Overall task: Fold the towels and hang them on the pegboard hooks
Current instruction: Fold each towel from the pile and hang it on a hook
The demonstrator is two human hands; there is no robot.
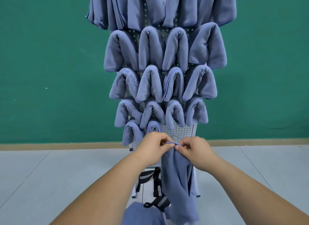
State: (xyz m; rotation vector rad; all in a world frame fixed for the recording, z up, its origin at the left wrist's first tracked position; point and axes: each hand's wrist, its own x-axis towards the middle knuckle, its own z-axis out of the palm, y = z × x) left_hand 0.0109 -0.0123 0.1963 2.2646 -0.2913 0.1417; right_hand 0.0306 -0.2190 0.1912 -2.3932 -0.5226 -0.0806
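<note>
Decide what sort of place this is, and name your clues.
Probably a staged indoor work or demo room: plain green wall, bare grey tiled floor, and a freestanding pegboard hung with identical blue towels.

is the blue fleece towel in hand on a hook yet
No, left hand and right hand pinch its loop, clear of the white pegboard.

Only one word can be read, "YOGA", standing upside down on a hanging towel at about ten o'clock from the middle (the letters next to it are too blurred).
</note>
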